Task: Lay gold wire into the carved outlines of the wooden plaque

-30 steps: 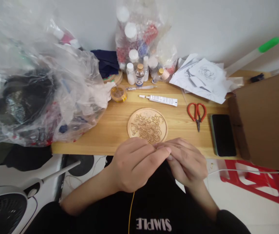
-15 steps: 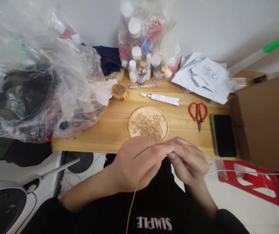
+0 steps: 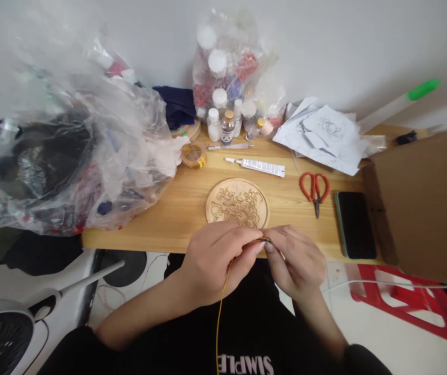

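Note:
Both hands meet in front of the table's near edge. My left hand [image 3: 219, 263] is closed, its thumb and forefinger pinching a thin golden wire [image 3: 220, 317] that trails down from the palm over the black shirt. My right hand [image 3: 297, 258] pinches the wire's short end, and the fingertips of the two hands nearly touch. Just beyond them lies a round wooden disc [image 3: 239, 200] with a flower pattern, partly outlined in gold; my hands come close to its near rim. A spool of golden wire [image 3: 194, 155] rests farther back on the left.
Red-handled pliers [image 3: 315, 192] and a phone [image 3: 355, 224] lie to the right, beside a cardboard box [image 3: 426, 208]. A white glue tube [image 3: 262, 167], a pen [image 3: 229, 147] and small bottles [image 3: 227, 127] stand or lie behind the disc. Plastic bags [image 3: 129, 140] crowd the left.
The fingertips have parted slightly and turned, so the wire between them now shows. The whole scene sits a little lower in view. The disc and tools have stayed in place.

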`<state>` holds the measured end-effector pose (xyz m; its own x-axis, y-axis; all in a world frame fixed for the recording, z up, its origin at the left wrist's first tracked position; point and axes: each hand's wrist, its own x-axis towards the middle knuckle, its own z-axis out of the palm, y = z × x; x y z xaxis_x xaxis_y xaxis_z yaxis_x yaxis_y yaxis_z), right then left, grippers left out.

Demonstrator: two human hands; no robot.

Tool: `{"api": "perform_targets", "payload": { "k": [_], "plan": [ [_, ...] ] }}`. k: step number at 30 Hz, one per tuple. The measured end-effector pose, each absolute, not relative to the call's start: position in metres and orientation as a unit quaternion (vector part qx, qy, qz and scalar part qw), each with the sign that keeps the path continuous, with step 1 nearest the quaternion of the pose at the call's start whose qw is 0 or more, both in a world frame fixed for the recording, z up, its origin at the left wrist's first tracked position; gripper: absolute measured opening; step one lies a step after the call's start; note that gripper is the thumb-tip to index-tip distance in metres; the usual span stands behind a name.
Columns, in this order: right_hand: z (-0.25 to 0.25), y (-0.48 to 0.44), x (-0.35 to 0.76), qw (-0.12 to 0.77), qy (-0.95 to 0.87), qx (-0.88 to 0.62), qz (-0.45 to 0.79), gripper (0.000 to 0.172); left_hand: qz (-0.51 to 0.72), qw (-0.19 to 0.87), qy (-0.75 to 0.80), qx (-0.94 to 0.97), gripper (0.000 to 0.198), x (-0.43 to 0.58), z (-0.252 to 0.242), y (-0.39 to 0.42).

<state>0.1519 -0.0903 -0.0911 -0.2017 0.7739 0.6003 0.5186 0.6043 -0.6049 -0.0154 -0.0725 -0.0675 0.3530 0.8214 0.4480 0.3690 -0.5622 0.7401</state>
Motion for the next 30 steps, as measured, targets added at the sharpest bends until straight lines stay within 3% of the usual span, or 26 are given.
{"api": "perform_targets", "payload": {
  "k": [7, 14, 26, 30],
  "plan": [
    [-0.091, -0.088, 0.149, 0.404, -0.789, -0.458, 0.065, 0.016, 0.417, 0.315, 0.403, 0.751, 0.009, -0.013, -0.073, -0.067],
    [-0.094, -0.085, 0.145, 0.337, -0.796, -0.503, 0.001, 0.015, 0.413, 0.334, 0.438, 0.725, 0.008, -0.011, -0.083, -0.067],
    [-0.074, -0.065, 0.139, 0.097, -0.842, -0.525, -0.083, 0.023, 0.292, 0.383, 0.501, 0.719, 0.007, -0.020, -0.099, -0.047],
    [-0.064, -0.059, 0.140, 0.021, -0.849, -0.525, -0.051, 0.023, 0.212, 0.361, 0.486, 0.767, 0.024, -0.025, -0.085, -0.042]
  ]
}}
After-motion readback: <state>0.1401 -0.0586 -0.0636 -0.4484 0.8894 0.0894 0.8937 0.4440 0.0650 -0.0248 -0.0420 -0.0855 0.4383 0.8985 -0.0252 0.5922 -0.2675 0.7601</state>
